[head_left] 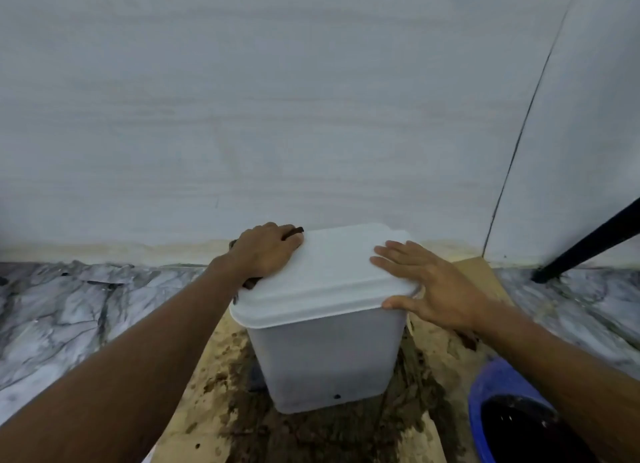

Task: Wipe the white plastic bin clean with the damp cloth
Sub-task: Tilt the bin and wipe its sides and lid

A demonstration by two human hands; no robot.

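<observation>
Presently, white bin stands upright, lidded; left hand grips dark cloth at its corner; right hand lies flat, fingers straight.

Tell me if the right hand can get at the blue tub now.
Probably yes: the right hand lies open on the white bin, holding nothing, and the blue tub sits close beneath that forearm.

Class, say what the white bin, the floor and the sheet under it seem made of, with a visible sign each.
White bin: likely plastic, smooth matte, moulded rim. Floor: marble or marble-look tile, grey veins. Sheet: probably cardboard, tan, flat, stained dark.
</observation>
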